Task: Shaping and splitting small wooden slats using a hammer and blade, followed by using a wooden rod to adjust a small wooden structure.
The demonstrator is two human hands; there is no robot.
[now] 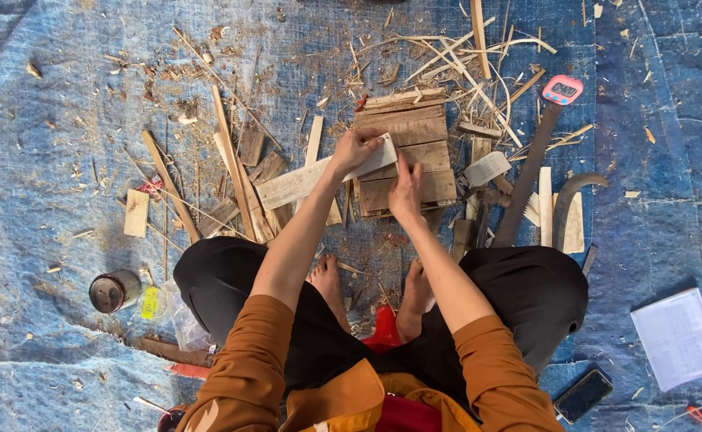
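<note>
Blue tarp (63, 184), left hand (355, 150) gripping wooden slat (303, 181), empty tin can (113, 290)

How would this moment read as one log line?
left hand: grips flat wood strip | right hand: fingertips on strip end | under: wooden block | floor: blue tarp

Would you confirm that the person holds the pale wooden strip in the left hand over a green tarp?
Not quite: the head view shows the tarp is blue, not green. The left hand does hold the pale wooden strip over it.
</note>
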